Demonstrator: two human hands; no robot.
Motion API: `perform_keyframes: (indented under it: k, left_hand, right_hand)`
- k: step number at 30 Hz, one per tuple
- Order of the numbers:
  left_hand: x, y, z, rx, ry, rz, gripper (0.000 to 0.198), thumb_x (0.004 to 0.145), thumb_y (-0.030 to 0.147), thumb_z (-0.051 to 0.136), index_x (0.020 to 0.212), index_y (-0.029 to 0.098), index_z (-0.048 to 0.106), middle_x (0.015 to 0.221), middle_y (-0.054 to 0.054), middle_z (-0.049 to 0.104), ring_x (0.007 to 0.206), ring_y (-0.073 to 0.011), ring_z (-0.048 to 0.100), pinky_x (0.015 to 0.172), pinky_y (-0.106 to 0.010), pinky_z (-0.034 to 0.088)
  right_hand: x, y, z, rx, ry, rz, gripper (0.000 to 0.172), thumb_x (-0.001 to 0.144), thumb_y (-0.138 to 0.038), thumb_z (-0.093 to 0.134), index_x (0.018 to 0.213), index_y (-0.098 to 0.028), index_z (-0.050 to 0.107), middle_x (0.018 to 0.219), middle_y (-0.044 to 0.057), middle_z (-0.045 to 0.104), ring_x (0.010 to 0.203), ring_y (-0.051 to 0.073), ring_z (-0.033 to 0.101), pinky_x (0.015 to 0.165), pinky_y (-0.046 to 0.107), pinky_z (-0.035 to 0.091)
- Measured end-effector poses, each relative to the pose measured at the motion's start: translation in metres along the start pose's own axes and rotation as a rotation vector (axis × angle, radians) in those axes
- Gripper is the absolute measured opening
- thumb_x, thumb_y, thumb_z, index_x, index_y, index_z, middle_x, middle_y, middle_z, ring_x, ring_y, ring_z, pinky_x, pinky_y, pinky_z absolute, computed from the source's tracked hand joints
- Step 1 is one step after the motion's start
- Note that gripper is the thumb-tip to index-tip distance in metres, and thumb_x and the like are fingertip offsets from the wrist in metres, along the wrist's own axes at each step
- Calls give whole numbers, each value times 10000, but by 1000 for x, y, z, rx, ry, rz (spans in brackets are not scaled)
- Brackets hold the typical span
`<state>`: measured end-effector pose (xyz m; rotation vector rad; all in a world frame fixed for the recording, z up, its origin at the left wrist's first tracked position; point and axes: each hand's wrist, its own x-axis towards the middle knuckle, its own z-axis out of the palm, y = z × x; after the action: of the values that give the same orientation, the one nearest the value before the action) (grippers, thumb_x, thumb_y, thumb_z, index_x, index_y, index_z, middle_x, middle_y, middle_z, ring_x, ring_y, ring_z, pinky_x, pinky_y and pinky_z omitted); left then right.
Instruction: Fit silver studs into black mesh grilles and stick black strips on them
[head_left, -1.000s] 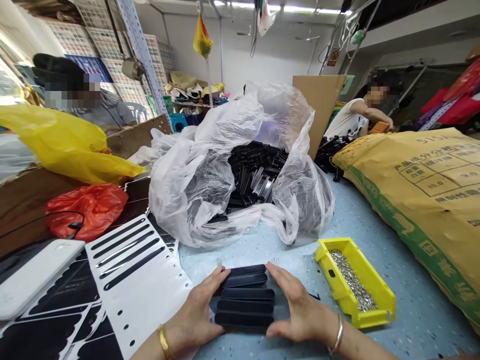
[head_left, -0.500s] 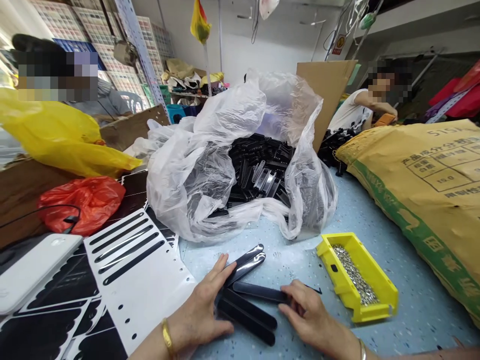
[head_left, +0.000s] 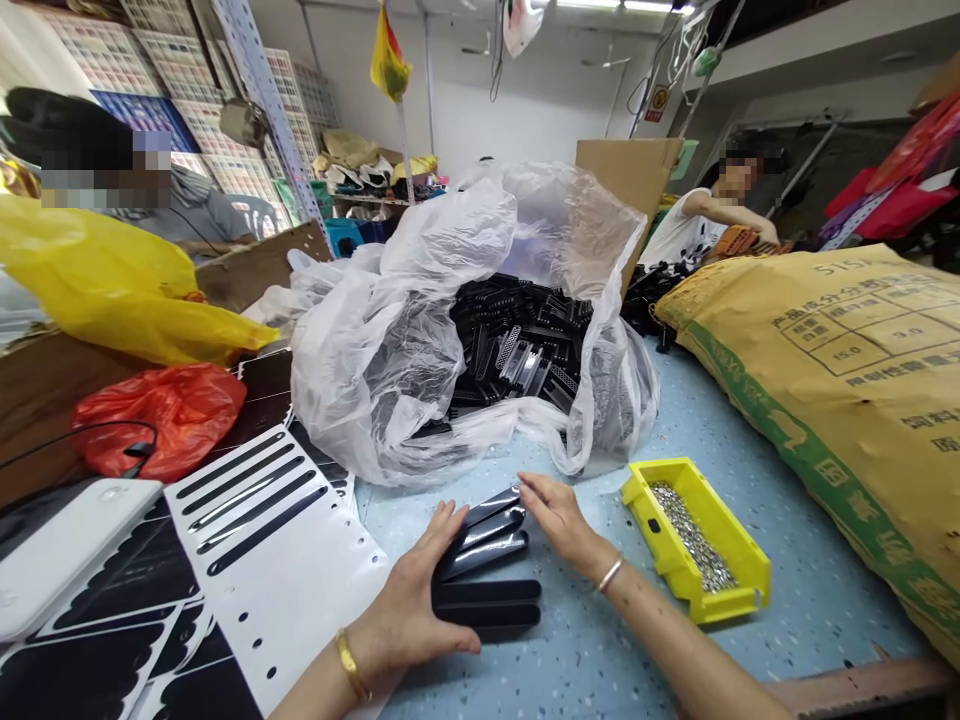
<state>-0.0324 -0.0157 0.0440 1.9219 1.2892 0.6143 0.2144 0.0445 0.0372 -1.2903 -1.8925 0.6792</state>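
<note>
we see the white punched sheet at our left, its edge just beside our left hand, which lies spread with its fingers against the black slotted strips on the speckled blue desk. our right hand, also spread, has its fingertips at the far ends of the top strips. those strips sit tilted and loose, so we judge a careless nudge could scatter them, or tip the yellow tray and spill its small metal studs.

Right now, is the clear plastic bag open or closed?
Open: the clear plastic bag gapes wide, and the black slotted pieces show inside.
</note>
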Motion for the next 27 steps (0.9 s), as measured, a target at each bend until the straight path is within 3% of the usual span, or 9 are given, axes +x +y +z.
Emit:
perform_keyframes:
  k: [6,10,14,17,19,23,27]
  left_hand:
    - [0,3,3,16,12,-1,1022,517,379,835,1422,257,376,1429,-95,472,1306,-339,429,1099,-505,336]
    - [-7,1,0,24,-25,18,1038,506,424,837,1420,235,383,1449,-127,440,1309,-357,419,1098,-524,321]
    - [-16,-3,-10,58,-85,32,1173,479,449,856,1471,220,272,1526,-165,275,1385,-357,276,1125,-526,250]
    - [-26,-7,-15,104,-89,48,1208,498,414,861,1492,251,194,1550,-154,208,1417,-352,168,1131,-545,205]
    - [-30,-7,-14,132,-83,53,1220,495,369,869,1495,267,177,1560,-151,167,1422,-361,125,1129,-562,189]
    - [-30,-6,-1,161,-47,45,1202,504,308,860,1495,260,181,1571,-154,88,1422,-370,99,1125,-557,206]
    - [-30,-8,12,185,-22,49,1080,546,159,790,1473,300,255,1571,-111,141,1405,-350,216,1121,-520,270]
  right_hand:
    - [-21,-5,5,-78,-114,-26,327,928,-368,457,1074,-156,660,983,118,702,937,232,641,861,372,496]
    - [-45,-7,-1,-119,-87,-35,349,896,-394,512,1134,-166,626,1055,127,677,947,244,638,874,403,504]
    - [-62,-9,-17,-144,-119,-53,655,760,-515,665,1281,-143,525,1200,176,615,1060,309,604,915,461,493]
    - [-73,-9,-29,-186,-173,-167,1005,605,-588,764,1394,-89,393,1317,241,520,1207,376,501,1003,520,422]
    - [-75,-8,-34,-220,-227,-235,1128,555,-602,788,1429,-57,328,1360,273,469,1258,397,447,1035,540,381]
    - [-61,-7,-28,-230,-273,-272,1172,547,-638,770,1445,-52,295,1390,295,428,1284,413,414,1041,567,357]
    - [-50,-5,-17,-171,-313,-257,1180,541,-674,748,1432,-36,309,1383,315,425,1281,422,417,1032,569,362]
